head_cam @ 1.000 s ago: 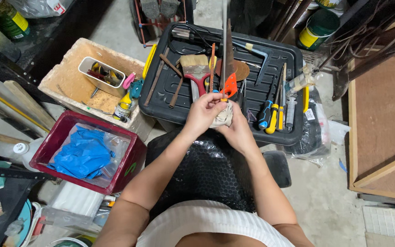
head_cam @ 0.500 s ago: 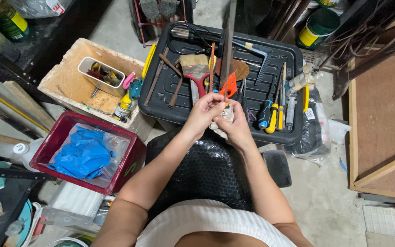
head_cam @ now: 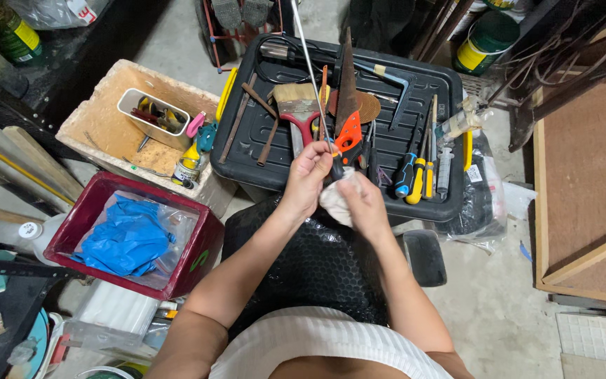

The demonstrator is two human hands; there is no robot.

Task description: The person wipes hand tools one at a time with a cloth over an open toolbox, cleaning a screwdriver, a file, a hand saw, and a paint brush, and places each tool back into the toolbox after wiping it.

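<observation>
My left hand [head_cam: 308,179] grips a long, thin, stiff steel rod [head_cam: 310,70] near its lower end, while my right hand [head_cam: 362,203] clasps a soft, crumpled white cloth [head_cam: 332,200] against it.

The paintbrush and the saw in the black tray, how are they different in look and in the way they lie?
The paintbrush has a red handle and a wide pale bristle head; the saw has an orange handle and a long, narrow dark blade. The paintbrush is short and broad, the saw longer and tapering to a point. The paintbrush lies left of the saw. Both rest in the black tray, handles toward the person, just beyond the left hand and right hand.
</observation>
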